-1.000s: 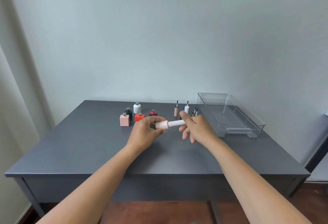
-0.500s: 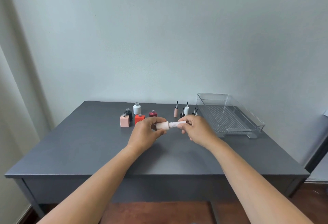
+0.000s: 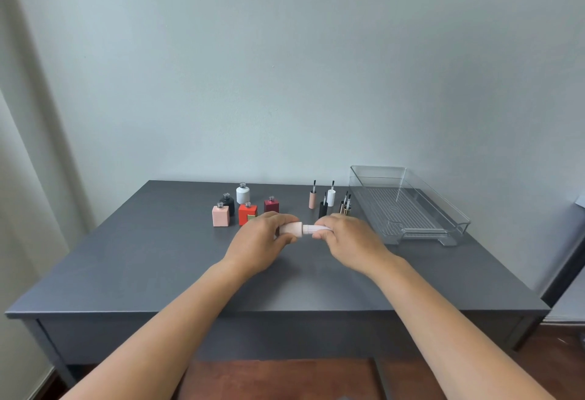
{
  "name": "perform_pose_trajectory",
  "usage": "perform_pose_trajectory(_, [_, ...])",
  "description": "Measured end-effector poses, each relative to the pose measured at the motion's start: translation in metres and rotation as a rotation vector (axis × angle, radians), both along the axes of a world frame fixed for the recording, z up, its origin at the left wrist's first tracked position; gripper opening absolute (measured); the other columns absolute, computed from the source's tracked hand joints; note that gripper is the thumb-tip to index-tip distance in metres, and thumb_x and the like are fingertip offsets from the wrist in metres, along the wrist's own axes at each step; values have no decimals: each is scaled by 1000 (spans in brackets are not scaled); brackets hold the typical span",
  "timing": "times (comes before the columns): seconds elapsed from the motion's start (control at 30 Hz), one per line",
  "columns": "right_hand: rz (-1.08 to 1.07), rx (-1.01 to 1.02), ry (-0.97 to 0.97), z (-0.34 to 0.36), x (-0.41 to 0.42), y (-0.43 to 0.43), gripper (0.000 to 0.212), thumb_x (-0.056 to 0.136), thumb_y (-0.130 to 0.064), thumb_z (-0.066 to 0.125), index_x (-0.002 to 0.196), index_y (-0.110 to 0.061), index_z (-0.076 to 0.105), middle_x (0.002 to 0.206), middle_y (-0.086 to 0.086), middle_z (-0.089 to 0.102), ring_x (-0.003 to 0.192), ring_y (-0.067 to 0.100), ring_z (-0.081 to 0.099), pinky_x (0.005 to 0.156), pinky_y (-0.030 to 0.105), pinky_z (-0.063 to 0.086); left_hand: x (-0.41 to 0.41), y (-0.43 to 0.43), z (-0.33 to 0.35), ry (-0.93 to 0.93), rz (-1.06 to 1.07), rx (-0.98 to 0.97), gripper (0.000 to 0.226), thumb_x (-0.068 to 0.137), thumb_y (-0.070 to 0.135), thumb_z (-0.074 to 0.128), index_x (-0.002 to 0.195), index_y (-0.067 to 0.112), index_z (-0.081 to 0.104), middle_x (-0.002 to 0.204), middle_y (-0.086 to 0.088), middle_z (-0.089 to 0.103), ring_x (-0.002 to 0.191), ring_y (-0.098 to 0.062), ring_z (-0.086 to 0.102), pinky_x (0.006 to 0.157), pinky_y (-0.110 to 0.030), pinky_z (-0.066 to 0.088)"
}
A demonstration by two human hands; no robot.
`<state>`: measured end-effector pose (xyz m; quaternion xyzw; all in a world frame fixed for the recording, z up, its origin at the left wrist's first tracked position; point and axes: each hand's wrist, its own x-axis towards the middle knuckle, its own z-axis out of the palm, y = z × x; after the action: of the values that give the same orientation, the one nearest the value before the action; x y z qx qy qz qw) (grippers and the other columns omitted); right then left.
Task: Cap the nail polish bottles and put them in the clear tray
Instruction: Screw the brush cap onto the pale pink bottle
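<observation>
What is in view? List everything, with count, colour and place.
Open bottles: five; pink, black, white, red, dark red; back of the table, left of centre.
Brush caps: five; pink, white, black, two dark; standing brush-up beside the tray.
Held bottle: one; pale pink; sideways between the hands.
Pale cap: one; whitish; at the held bottle's mouth.
Clear tray: one; transparent; table's right, nothing in it.
Table: one; dark grey.
Wall: pale grey-blue; behind the table.
Floor: reddish-brown; below.
Left hand: grips the held bottle.
Right hand: grips the pale cap.
</observation>
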<state>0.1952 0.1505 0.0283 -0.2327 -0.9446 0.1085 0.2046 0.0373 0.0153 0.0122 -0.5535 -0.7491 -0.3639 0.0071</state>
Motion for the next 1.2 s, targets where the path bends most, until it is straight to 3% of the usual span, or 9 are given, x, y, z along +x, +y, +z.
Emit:
perform_pose_trajectory(0.13, [-9, -18, -9, -2, 0, -1, 19, 96, -37, 53, 105, -28, 68, 92, -4, 66, 84, 22, 60, 70, 34, 46, 6, 0, -3, 57, 25, 5, 33, 92, 23, 66, 125, 25, 66, 113, 4, 67, 99, -20, 62, 86, -37, 51])
perform_pose_trajectory(0.3, [-52, -209, -3, -8, 1, 2, 15, 94, -37, 55, 95, -34, 70, 62, -10, 56, 58, 7, 49, 50, 25, 32, 13, -2, -11, 139, 46, 28, 32, 93, 22, 65, 124, 23, 65, 114, 2, 67, 100, -22, 62, 79, -33, 49])
perform_pose_trajectory(0.57, [-42, -427, 89, -14, 1, 6, 13, 91, -32, 63, 83, -34, 73, 52, -11, 46, 48, 4, 38, 43, 15, 28, 17, -1, -14, 244, 66, 57, 30, 93, 23, 65, 123, 22, 65, 114, 2, 68, 100, -23, 63, 74, -36, 51])
perform_pose_trajectory(0.7, [-50, -447, 113, -12, 0, 4, 11, 91, -32, 64, 84, -31, 73, 53, -12, 50, 48, 3, 41, 48, 21, 31, 14, -1, -11, 237, 84, 28, 30, 92, 31, 65, 121, 29, 65, 112, 9, 65, 101, -17, 62, 72, -33, 51])
perform_pose_trajectory(0.8, [-22, -512, 166, -8, 1, 2, 12, 87, -35, 68, 82, -25, 74, 46, -16, 52, 37, 1, 43, 41, 16, 33, 10, -2, -8, 218, 63, 37, 29, 87, 35, 69, 116, 30, 68, 112, 8, 61, 101, -13, 58, 72, -32, 52])
perform_pose_trajectory(0.9, [34, -622, 288, -1, 2, 0, 10, 80, -33, 75, 84, -24, 76, 58, -7, 57, 36, 4, 44, 39, 18, 38, 6, -2, -7, 139, 55, 26, 27, 83, 36, 72, 110, 30, 70, 104, 7, 62, 99, -14, 57, 77, -37, 54])
perform_pose_trajectory(1.0, [43, -760, 448, 6, 1, 4, 7, 79, -29, 78, 82, -24, 75, 57, -5, 62, 41, 9, 46, 38, 24, 41, 3, -2, -9, 3, 68, -8, 24, 80, 41, 74, 102, 32, 70, 96, 12, 65, 92, -9, 59, 79, -35, 54])
perform_pose_trajectory(1.1, [-124, -729, 569, 7, 2, 16, 14, 87, -31, 68, 87, -18, 73, 59, -3, 62, 39, 9, 46, 39, 25, 43, 0, -4, -14, -186, 104, 15, 18, 77, 43, 76, 93, 35, 71, 86, 17, 71, 81, -1, 64, 78, -30, 56])
perform_pose_trajectory(1.2, [-352, -594, 547, 1, 2, 29, 13, 89, -28, 60, 93, -17, 65, 74, -2, 65, 49, 13, 56, 48, 31, 51, -1, -5, -16, -305, 117, 29, 16, 77, 42, 77, 89, 34, 70, 80, 19, 75, 75, 4, 66, 78, -25, 56])
